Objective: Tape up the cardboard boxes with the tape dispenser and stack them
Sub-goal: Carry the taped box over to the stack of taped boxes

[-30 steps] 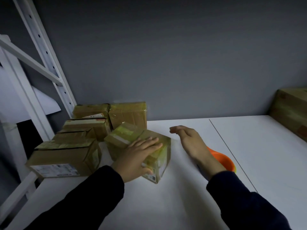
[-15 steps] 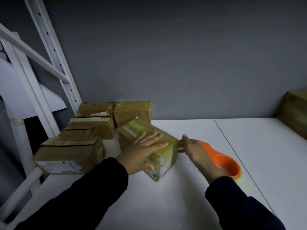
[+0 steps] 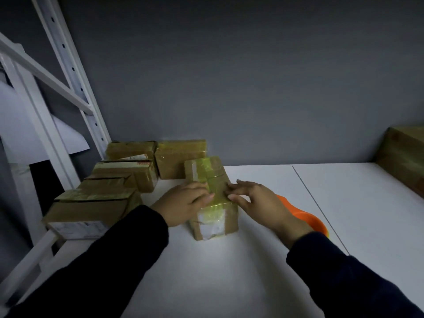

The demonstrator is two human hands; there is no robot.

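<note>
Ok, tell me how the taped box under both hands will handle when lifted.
Probably stiff: the box shows square edges under the left hand and right hand. Its glossy tape may feel slippery. Flat-sided, it should stack steadily, not roll.

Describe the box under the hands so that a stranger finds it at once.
Look at the white table, where brown boxes crowd its left end beside the rack. One box stands right of them, nearer the middle, with the left hand and right hand on its top. Unlike the rest, it is nearest the orange dispenser, at its right.
</note>
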